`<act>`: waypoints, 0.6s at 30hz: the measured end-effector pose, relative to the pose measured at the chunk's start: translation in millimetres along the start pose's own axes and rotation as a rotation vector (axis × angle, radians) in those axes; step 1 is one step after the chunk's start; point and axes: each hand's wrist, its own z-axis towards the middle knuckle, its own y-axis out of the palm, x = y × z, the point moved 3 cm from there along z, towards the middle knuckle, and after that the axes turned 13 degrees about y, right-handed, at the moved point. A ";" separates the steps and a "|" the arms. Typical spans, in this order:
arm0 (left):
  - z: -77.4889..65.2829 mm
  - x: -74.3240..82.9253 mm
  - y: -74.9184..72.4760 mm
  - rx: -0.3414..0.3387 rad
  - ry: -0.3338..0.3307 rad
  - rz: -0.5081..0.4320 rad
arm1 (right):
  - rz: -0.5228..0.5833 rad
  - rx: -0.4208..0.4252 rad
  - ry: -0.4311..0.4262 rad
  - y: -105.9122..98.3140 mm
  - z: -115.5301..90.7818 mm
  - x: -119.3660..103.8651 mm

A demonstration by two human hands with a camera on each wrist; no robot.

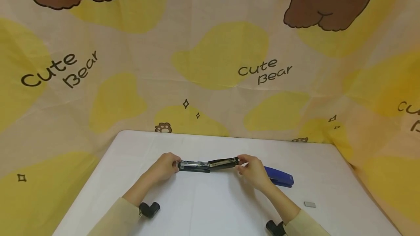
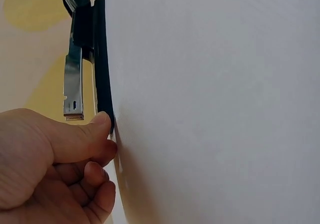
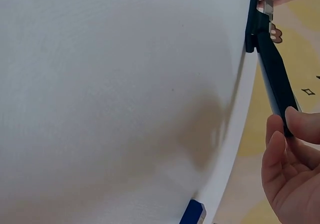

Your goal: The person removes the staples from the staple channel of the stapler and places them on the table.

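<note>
2-handedly held opened black-and-silver metal stapler point(image 1: 210, 164); pinched base end point(image 2: 105, 102) with left hand point(image 1: 165, 166), cover end point(image 3: 283, 97) with right hand point(image 1: 256, 172).

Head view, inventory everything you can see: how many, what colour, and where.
Table: 1, white, lower half
Black stapler: 1, black and silvery, opened, centre
Blue stapler: 1, blue, on the table, right
Small block: 1, grey, table, lower right
Backdrop: 1, pale with yellow patches, behind the table
Bear prints: 2, brown, cut off at top
"Cute Bear" lettering: 3, dark, on the backdrop
Paw prints: 2, brown, low on backdrop
Sparkle outlines: 5, dark, on the backdrop
Wrist devices: 2, black, one per wrist
Sleeves: 2, beige, bottom left and right
Left hand: 1, bare, holding one stapler end
Right hand: 1, bare, holding the other
</note>
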 end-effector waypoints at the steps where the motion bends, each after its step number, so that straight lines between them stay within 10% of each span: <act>1: 0.9 -0.5 0.0 0.001 -0.002 0.003 | 0.000 0.001 -0.001 0.2 0.6 0.3; 18: 6.1 -6.8 -2.7 0.018 -0.019 -0.012 | -0.091 0.053 -0.052 6.0 7.9 -3.6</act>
